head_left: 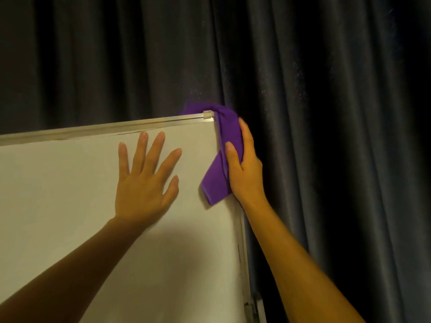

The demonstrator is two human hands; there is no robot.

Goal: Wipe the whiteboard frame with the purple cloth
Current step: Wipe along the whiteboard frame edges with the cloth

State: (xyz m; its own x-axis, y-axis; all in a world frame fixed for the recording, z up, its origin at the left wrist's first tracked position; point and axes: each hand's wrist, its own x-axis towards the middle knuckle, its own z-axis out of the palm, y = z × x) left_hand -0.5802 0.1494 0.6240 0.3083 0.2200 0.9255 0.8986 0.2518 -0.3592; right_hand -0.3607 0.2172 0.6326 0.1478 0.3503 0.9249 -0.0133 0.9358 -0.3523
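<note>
A whiteboard [58,194] with a thin metal frame [105,128] fills the lower left of the head view. The purple cloth [219,166] is draped over the board's top right corner and hangs down onto the white surface. My right hand [245,169] is shut on the cloth, pinching it around the right frame edge just below the corner. My left hand [145,180] lies flat on the board surface with fingers spread, holding nothing. A small metal clip [208,114] sits on the top frame beside the cloth.
A dark pleated curtain [326,113] hangs close behind and to the right of the board. The right frame edge [243,252] runs down to a bracket [250,307] near the bottom of the view.
</note>
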